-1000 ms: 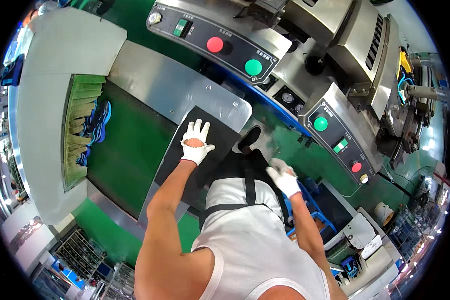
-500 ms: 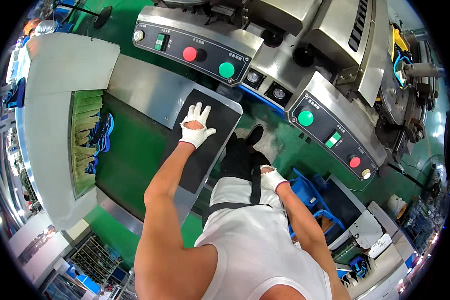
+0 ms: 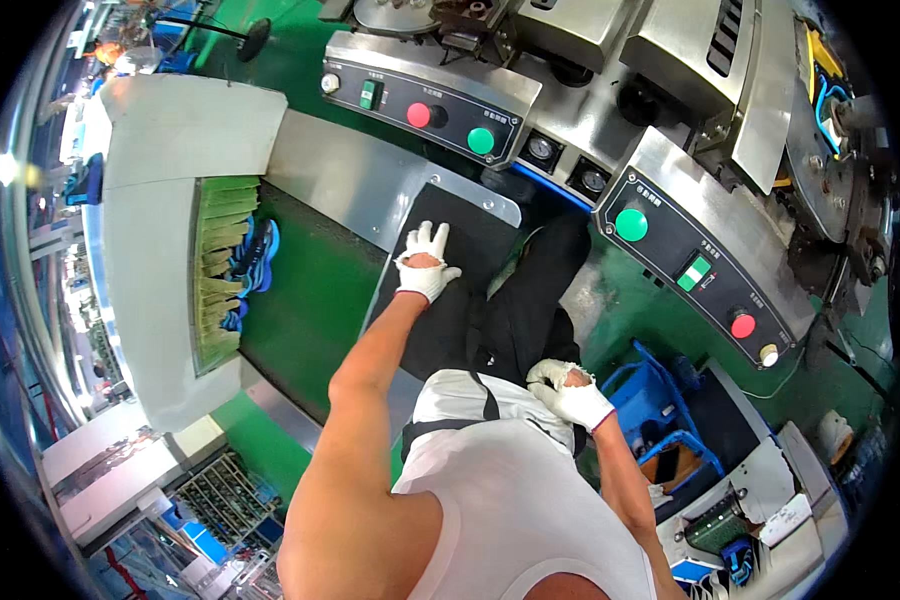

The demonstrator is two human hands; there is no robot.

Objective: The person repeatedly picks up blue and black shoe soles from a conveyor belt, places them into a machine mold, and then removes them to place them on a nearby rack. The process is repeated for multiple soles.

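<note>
My left hand [image 3: 427,265], in a white knitted glove with a hole over its back, lies open with fingers spread on a black mat [image 3: 462,215]. That mat covers the end of a green conveyor belt [image 3: 310,290]. Beside my right hip, the gloved right hand [image 3: 573,395] rests against my black trousers [image 3: 530,300], its fingers curled in. Whatever may be inside those fingers is hidden. One trousered leg is bent up beside the mat's edge, its knee toward the machine.
Ahead stands a metal machine with two control panels [image 3: 425,112] [image 3: 705,262] bearing green and red buttons. Blue shoes [image 3: 258,258] sit at a strip-curtained opening on the left. A blue crate [image 3: 655,405] stands at right, near a white machine [image 3: 765,475].
My leg has lifted and swung forward beside the mat. The right hand's fingers show more fully at the thigh. My left hand stays on the mat while the whole view shifts.
</note>
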